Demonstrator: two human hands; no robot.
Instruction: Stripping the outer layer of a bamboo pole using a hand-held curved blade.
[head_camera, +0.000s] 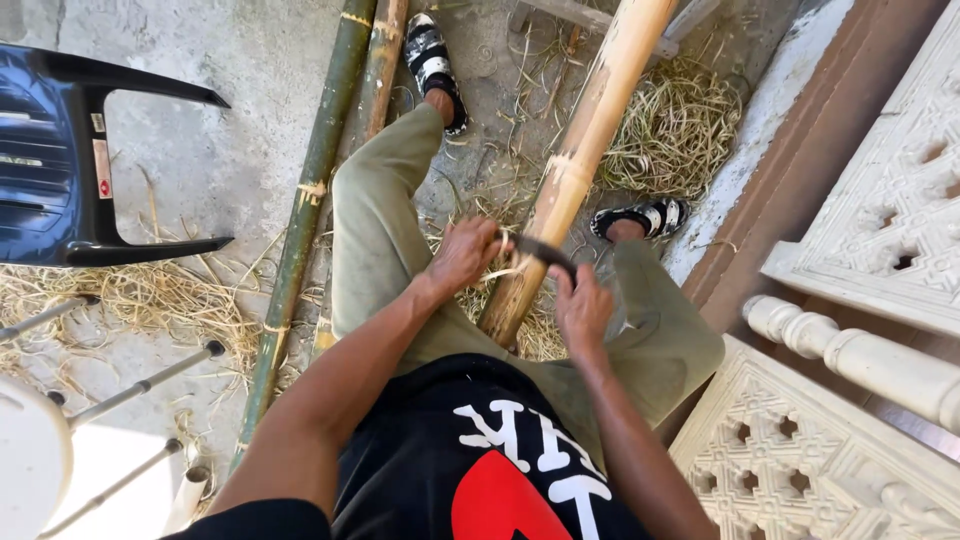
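Head view, looking down: the left hand (462, 255) and right hand (582, 308) clench their fingers around either end of a dark blade (543, 251) laid across a pale bamboo pole (578, 165) slanting between the knees, above straw-like shavings (672, 130).

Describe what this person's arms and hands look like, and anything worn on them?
Both arms are bare from the short black sleeves down. The left hand and right hand wear no gloves; no rings, watch or bands show. The black shirt carries white and red print.
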